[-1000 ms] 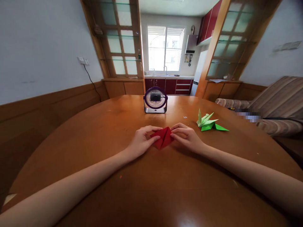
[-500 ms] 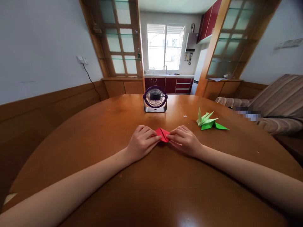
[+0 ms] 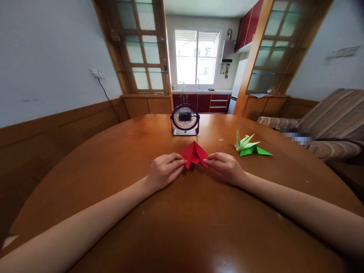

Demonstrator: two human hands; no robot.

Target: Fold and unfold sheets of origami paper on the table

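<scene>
A folded piece of red origami paper [image 3: 194,152] is held between my hands above the wooden table [image 3: 182,212]. Its peak points away from me, and its two sides spread apart with an opening between them. My left hand [image 3: 166,167] pinches the lower left corner between thumb and fingers. At the lower right corner, the fingertips of my right hand [image 3: 226,166] are closed on the paper. To the right of that hand lie folded green paper figures [image 3: 248,146], one light green and one brighter green.
A small purple fan [image 3: 185,118] on a metal stand is beyond the paper, toward the far table edge. A striped armchair [image 3: 330,121] stands at the right. A white scrap [image 3: 221,139] lies near the fan.
The red paper has gone from a small flat diamond with a centre slit to a wider, peaked, opened shape. My hands have moved slightly apart, still gripping it.
</scene>
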